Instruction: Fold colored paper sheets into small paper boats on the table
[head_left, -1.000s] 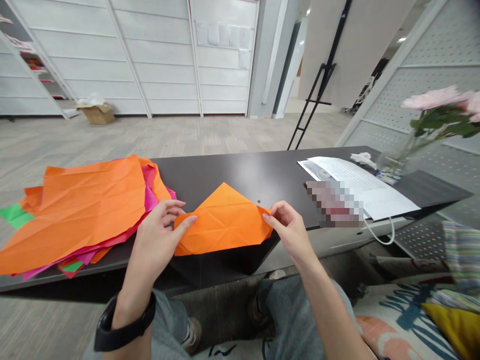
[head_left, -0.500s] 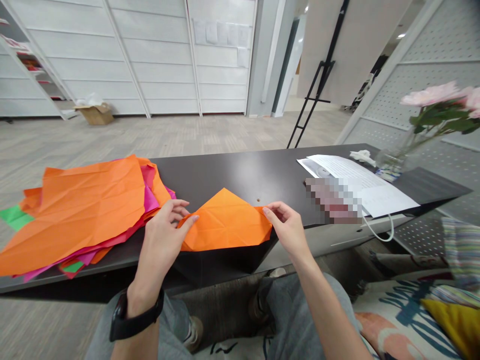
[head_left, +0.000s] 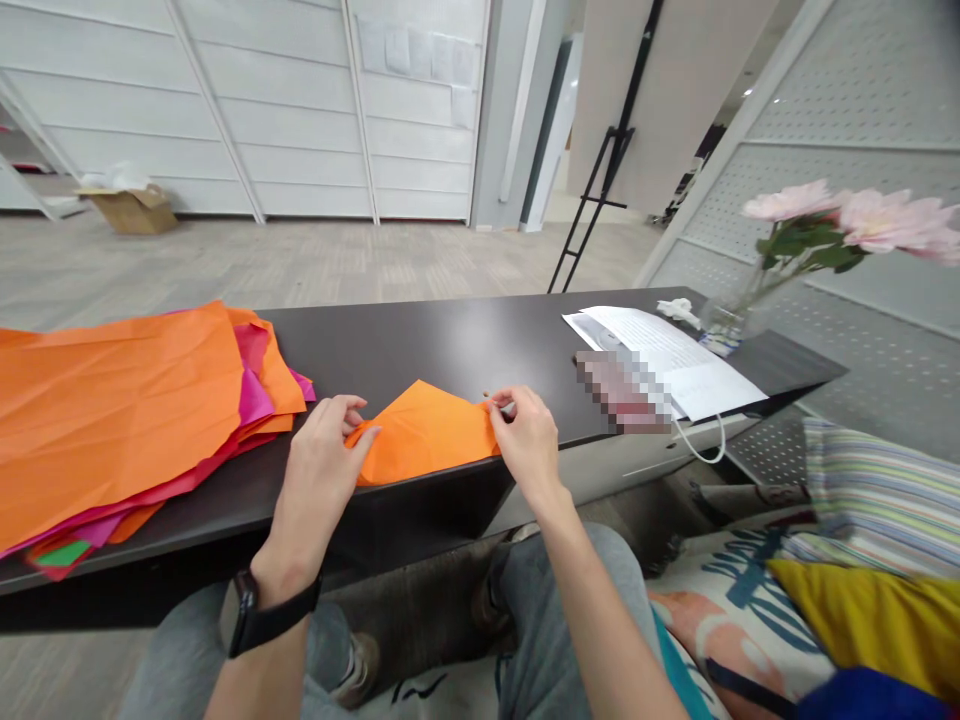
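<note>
An orange sheet [head_left: 427, 430], folded to a peak at its far side, lies at the front edge of the dark table. My left hand [head_left: 322, 440] pinches its left corner between thumb and fingers. At the opposite corner my right hand [head_left: 525, 430] grips the sheet, thumb and fingertips closed on it. A black watch [head_left: 259, 610] is on my left wrist. Left of my hands lies a stack of creased sheets [head_left: 120, 400], orange on top, with pink and green edges showing beneath.
The dark table [head_left: 375, 345] runs across in front of my knees. To the right are printed papers [head_left: 660, 350], a blurred-out item [head_left: 622, 390], a white crumpled tissue [head_left: 679, 311] and a glass vase [head_left: 727, 318] with pink flowers [head_left: 885, 222]. Cushions [head_left: 885, 490] lie beside me.
The view has swung right, so everything sits further left in it. Both hands keep hold of the orange sheet, which now lies flatter and further onto the table.
</note>
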